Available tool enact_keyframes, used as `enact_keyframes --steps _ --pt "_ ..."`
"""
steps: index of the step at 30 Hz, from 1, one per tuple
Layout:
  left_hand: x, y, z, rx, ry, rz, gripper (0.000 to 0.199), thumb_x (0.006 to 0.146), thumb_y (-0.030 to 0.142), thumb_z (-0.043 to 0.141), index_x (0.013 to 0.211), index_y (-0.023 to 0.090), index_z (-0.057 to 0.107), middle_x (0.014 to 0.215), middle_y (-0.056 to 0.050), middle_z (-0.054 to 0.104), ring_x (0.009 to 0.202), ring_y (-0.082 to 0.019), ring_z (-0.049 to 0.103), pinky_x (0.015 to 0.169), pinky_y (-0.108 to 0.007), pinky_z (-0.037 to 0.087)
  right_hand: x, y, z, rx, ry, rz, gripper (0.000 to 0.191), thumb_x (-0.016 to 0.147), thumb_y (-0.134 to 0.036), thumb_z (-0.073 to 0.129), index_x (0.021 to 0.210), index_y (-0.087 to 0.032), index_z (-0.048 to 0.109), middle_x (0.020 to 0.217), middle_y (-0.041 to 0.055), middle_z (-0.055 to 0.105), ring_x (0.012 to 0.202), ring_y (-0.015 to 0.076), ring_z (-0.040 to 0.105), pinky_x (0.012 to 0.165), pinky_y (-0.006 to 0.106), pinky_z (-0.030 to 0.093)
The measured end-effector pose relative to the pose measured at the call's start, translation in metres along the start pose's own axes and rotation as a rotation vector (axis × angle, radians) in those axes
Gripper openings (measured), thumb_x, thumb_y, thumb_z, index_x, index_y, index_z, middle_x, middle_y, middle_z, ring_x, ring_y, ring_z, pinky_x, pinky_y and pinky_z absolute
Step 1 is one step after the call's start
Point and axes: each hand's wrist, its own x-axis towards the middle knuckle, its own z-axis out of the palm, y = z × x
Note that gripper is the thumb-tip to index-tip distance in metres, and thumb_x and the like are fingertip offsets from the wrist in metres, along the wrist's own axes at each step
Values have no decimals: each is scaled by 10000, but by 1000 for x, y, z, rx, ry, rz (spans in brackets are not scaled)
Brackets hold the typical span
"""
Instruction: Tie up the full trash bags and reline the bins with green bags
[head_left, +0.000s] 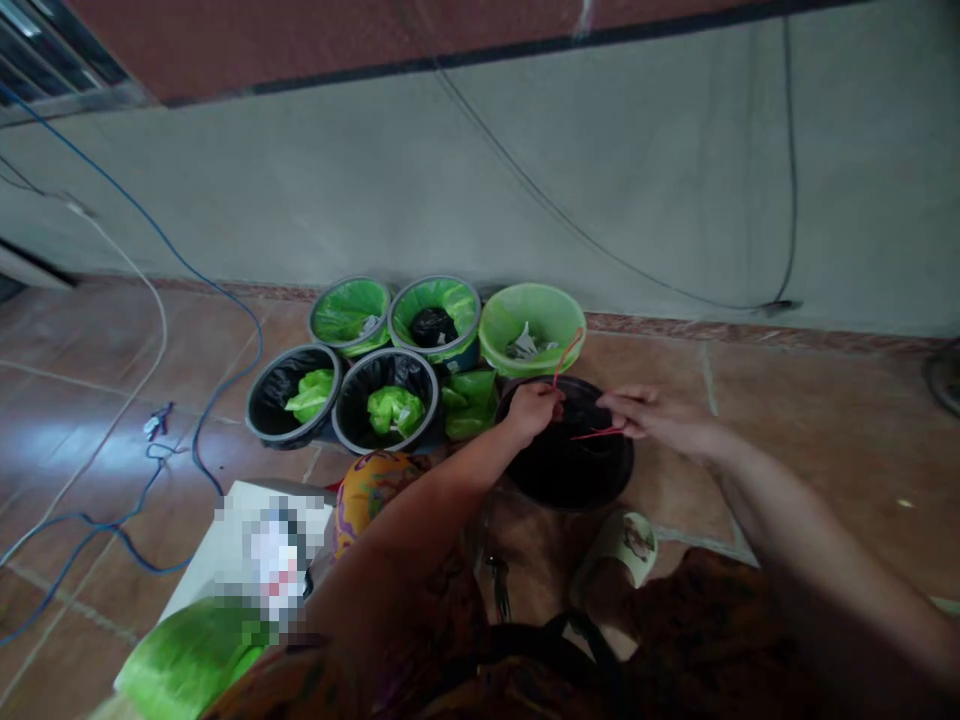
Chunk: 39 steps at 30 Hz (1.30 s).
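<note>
Over the dark bin (566, 475) in front of me, my left hand (532, 412) is closed on a thin red cord (568, 352), which loops upward beyond the fingers. On the bin's right side, my right hand (649, 415) pinches another red cord (596, 434) that sticks out leftward. Black plastic film (581, 402) shows between the two hands at the bin's mouth, but dimness hides where it ends and whether the cords belong to it.
Behind stand grey-rimmed bins with green liners (349, 310) and a pale green bin (532, 300). Left are black-lined bins (274, 395) holding green bags. A white box (202, 545) and green plastic (187, 660) lie lower left. A blue cable (202, 420) crosses the tiled floor.
</note>
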Motion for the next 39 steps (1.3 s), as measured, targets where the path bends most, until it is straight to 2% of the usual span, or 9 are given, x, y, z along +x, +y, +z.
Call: enact_keyframes --steps 5,9,12,18,24,29,32,36,39 --pt "0 -3 -3 199 -219 238 214 833 200 515 710 118 669 588 18 594 549 -89 514 571 -205 411 -5 -28 19 30 -241 -167 463 808 -592 587 870 -144 686 585 -21 545 553 83 490 537 221 400" --pt "-1 -3 -1 435 -397 352 226 801 134 486 817 122 712 694 -9 658 649 -110 563 648 -214 444 7 -37 24 152 -198 -207 418 817 -561 589 839 -150 662 576 -35 530 545 79 469 532 217 377" --pt "-5 1 -2 602 -509 394 348 798 87 439 990 142 724 716 -6 676 648 -113 575 669 -217 459 19 -32 21 322 -74 -171 377 770 -535 647 807 -161 633 615 -39 537 555 74 486 542 210 397" --pt "-14 15 -8 800 -476 519 355 889 154 401 1021 188 729 977 -30 735 909 -145 641 878 -240 465 33 -20 9 482 151 -132 386 704 -543 703 777 -181 589 694 -18 584 596 83 524 594 227 442" --pt "-16 15 -7 760 -560 496 234 865 276 542 954 172 732 855 -17 723 759 -128 617 738 -208 449 34 -21 12 395 211 -196 388 723 -559 644 789 -179 596 740 3 612 645 104 553 616 240 441" --pt "-9 8 -6 704 -426 373 324 880 337 474 788 151 722 640 7 630 594 -110 516 588 -211 376 34 -16 5 -38 269 -97 279 798 -454 582 836 -178 596 749 15 634 683 131 575 639 252 434" --pt "-4 3 -7 581 -403 280 348 871 352 444 792 146 714 633 11 620 585 -110 517 578 -217 373 30 -6 5 -364 207 -13 232 830 -392 572 831 -164 619 789 45 671 716 147 600 650 248 429" --pt "1 -3 -5 446 -330 216 326 838 330 463 703 138 688 592 10 595 558 -106 498 579 -229 366 22 6 16 -531 10 62 217 827 -330 602 982 -180 635 764 19 680 673 134 607 605 225 411" --pt "2 -5 -3 309 -290 176 309 820 335 497 666 135 675 568 9 583 550 -99 497 579 -225 369 20 8 20 -614 81 91 195 843 -237 555 1013 -154 603 716 27 654 654 135 591 601 231 391"
